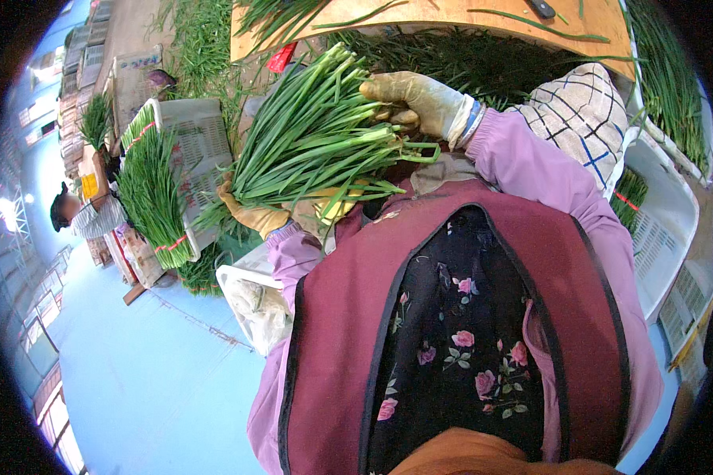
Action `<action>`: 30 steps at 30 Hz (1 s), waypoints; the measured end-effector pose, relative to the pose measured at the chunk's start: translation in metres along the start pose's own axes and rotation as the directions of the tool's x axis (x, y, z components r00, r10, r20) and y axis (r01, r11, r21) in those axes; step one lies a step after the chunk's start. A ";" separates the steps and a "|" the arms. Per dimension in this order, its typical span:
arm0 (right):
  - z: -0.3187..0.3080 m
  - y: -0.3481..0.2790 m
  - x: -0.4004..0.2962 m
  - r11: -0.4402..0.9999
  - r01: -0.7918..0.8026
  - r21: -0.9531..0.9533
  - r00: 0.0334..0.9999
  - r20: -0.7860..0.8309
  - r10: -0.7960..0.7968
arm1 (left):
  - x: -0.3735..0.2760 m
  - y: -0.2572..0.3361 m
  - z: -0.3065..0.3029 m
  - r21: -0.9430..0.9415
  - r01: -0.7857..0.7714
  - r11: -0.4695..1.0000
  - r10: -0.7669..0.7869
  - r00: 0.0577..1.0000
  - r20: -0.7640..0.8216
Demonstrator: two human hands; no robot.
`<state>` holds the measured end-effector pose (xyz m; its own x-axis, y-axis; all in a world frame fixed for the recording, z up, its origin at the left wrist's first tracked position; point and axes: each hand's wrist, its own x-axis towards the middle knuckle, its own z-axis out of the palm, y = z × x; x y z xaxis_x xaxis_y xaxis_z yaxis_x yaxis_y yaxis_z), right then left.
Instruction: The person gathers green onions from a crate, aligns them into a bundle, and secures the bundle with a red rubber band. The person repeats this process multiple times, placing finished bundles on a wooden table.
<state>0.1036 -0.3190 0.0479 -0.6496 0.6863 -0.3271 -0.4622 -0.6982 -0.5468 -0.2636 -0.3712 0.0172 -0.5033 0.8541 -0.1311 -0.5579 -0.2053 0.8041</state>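
A loose bundle of green chives point(309, 130) lies across in front of my chest, with its pale cut stem ends toward the right. My left hand point(252, 208), in a tan work glove, holds the leafy end from below, and leaves hang past its fingers. At the stem ends is my right hand point(413, 107), in a soiled glove, its thumb stretched out and its fingers curled against the stems. Whether those fingers grip any stems is hidden.
A wooden table point(439, 15) ahead carries loose chives and a black-handled tool point(540, 8). Tied chives point(160, 190) rest by a plastic crate point(199, 136) on the left. White crates point(665, 219) stand right, near a checked cloth point(576, 122). Another person point(98, 217) is at far left.
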 end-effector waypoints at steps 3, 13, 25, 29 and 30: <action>-0.017 -0.004 0.001 0.980 0.114 0.166 0.993 -0.057 -0.105 | 0.003 -0.002 0.000 0.014 0.005 1.000 -0.005 0.999 -0.052; 0.012 -0.042 -0.038 -0.151 0.077 -0.986 0.752 0.157 -0.641 | -0.019 0.011 0.024 -0.009 0.043 0.999 -0.044 0.999 -0.016; 0.009 -0.004 0.032 0.847 0.117 -0.519 0.973 -0.109 -0.201 | -0.019 -0.017 0.011 0.090 0.109 0.990 -0.091 0.979 -0.182; 0.011 -0.012 0.032 0.782 0.125 -0.611 0.977 -0.062 -0.205 | -0.014 -0.018 0.012 0.036 0.222 0.974 -0.218 0.972 -0.092; 0.016 -0.018 0.023 0.658 0.193 -0.728 0.959 -0.003 -0.284 | -0.014 -0.019 0.011 0.041 0.214 0.976 -0.210 0.973 -0.095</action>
<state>0.0875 -0.2940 0.0622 -0.4903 0.8566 -0.1607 0.0103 -0.1787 -0.9839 -0.2384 -0.3742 0.0104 -0.4354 0.8289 -0.3512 -0.6249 0.0025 0.7807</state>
